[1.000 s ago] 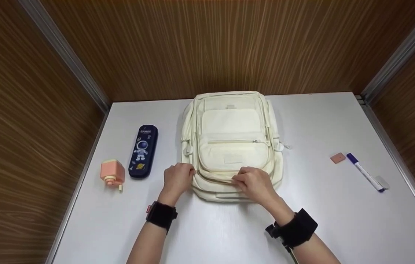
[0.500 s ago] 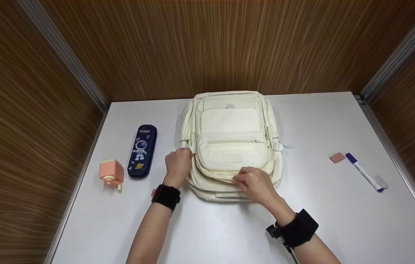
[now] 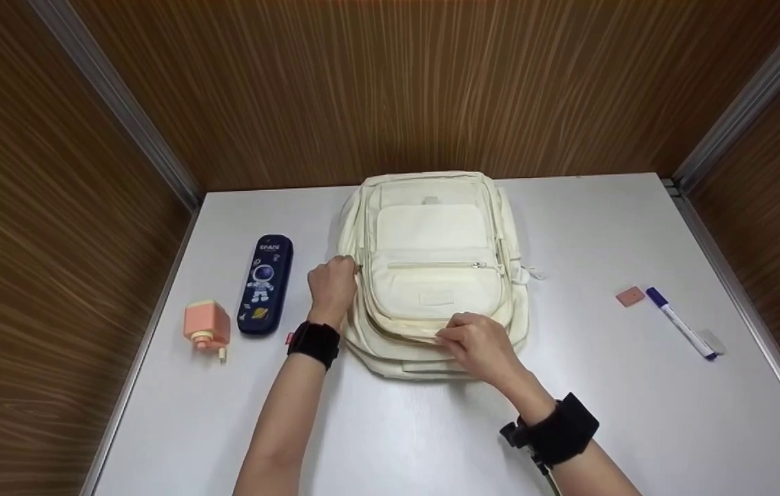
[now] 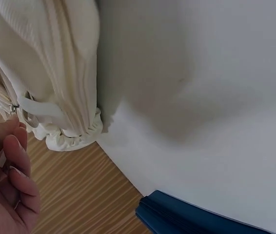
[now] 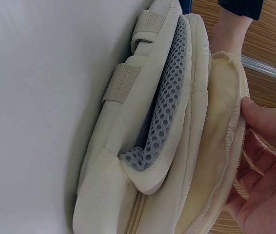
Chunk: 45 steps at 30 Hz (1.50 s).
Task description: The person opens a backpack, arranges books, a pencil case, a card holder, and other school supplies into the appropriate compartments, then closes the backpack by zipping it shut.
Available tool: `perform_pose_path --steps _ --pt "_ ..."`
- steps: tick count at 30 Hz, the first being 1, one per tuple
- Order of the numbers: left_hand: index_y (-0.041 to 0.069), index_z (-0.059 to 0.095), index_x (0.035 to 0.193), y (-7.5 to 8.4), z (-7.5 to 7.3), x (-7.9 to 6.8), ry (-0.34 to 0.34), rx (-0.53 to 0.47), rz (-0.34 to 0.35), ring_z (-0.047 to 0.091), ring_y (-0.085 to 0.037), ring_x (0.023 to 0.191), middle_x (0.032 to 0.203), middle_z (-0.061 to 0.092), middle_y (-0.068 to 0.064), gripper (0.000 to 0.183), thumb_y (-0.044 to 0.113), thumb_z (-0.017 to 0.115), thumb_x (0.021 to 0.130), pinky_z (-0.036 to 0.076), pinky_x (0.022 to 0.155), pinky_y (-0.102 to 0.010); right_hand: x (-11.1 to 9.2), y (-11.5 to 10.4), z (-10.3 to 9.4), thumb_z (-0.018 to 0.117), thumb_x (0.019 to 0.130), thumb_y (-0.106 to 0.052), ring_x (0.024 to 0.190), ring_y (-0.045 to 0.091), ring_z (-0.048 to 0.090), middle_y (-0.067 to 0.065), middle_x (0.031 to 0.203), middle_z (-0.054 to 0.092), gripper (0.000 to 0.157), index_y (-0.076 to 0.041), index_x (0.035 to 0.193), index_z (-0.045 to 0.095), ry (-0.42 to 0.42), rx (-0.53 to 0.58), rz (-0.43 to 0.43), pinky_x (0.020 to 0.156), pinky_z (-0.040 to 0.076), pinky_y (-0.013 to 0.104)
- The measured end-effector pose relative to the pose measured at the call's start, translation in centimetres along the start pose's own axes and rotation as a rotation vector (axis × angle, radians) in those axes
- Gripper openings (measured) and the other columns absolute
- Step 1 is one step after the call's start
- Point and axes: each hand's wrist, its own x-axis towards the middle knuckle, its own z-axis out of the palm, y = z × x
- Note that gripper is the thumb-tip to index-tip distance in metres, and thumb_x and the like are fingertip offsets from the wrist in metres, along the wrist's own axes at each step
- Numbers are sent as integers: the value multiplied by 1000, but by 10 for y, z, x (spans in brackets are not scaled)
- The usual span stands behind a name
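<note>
A cream backpack (image 3: pixel 431 227) lies flat at the middle of the table. My left hand (image 3: pixel 333 286) is at its left side; in the left wrist view its thumb and fingertips pinch a small metal zipper pull (image 4: pixel 13 108). With the thumb and fingers of my right hand (image 3: pixel 478 344) I hold the lower edge of the front pocket. The right wrist view shows that pocket edge (image 5: pixel 236 126), with zipper teeth along it, between thumb and fingers. The pocket gapes there and its pale yellow lining (image 5: pixel 211 126) shows.
Left of the backpack lie a dark blue pencil case (image 3: pixel 266 284) with an astronaut and a salmon-pink box-shaped thing with a crank (image 3: pixel 207 322). On the right are a small flat pink piece (image 3: pixel 630 297) and a marker (image 3: pixel 681 324) beside a small translucent piece (image 3: pixel 712 341). Wood-grain walls (image 3: pixel 390 89) stand around the table.
My left hand has moved up along the backpack's left side, away from me, and the pocket's left side gapes further up. The right hand has kept its place at the lower edge.
</note>
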Motion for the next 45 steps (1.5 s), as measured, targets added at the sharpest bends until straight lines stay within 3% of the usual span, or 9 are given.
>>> perform_pose_path --steps 13,19,24,29,31,33,38,41,45 --pt "0 70 80 4 10 20 24 7 -115 66 -40 66 74 66 -14 18 12 64 91 52 56 -52 0 -3 -2 81 81 -11 64 11 58 -6 71 61 5 -14 77 78 22 0 -15 56 48 30" --pt "0 69 81 3 7 18 28 -5 -83 66 -38 69 75 65 -15 17 13 66 91 52 58 -51 1 -3 -1 79 82 -13 64 11 58 -5 72 62 5 -13 78 78 24 0 -6 57 49 30" --pt "2 72 103 7 -3 9 8 -62 7 62 -37 95 101 65 -18 20 19 66 94 49 76 -50 2 -2 0 81 81 -13 63 12 59 -4 72 62 5 -12 77 78 62 -8 -24 57 49 30" --pt "5 70 115 17 -17 -8 -48 -377 228 55 -32 115 119 63 -13 32 29 55 101 42 96 -47 4 -2 1 81 81 -12 64 11 59 -4 73 63 5 -13 78 77 86 -12 -11 57 48 29" --pt "6 69 118 22 -22 -17 -103 -508 326 53 -28 120 122 63 -10 37 35 54 102 39 102 -44 5 -1 1 80 82 -13 64 11 59 -5 74 64 5 -13 78 77 88 -9 3 57 48 29" --pt "9 65 125 25 -25 -27 -168 -567 393 49 -26 127 129 60 -7 46 45 57 98 35 107 -43 5 -1 0 80 82 -13 64 11 59 -5 74 64 5 -13 79 77 87 -7 14 57 48 30" --pt "16 59 135 32 -24 -51 -266 -522 502 37 -25 138 141 53 -4 63 51 73 84 20 115 -46 7 -3 -2 80 82 -13 64 11 59 -4 74 63 5 -12 79 77 98 -2 19 57 48 30" --pt "14 63 130 34 -19 -61 -212 -470 535 39 -28 138 138 56 -6 47 24 75 86 18 115 -51 9 -5 -1 80 82 -13 64 12 59 -4 74 63 6 -12 78 76 116 -8 -1 57 48 30" --pt "10 70 117 39 -15 -71 -94 -426 518 48 -34 131 129 63 -7 39 -2 69 81 26 110 -57 9 -6 1 79 84 -14 64 14 59 -3 74 63 7 -11 78 76 112 -38 -33 59 49 31"
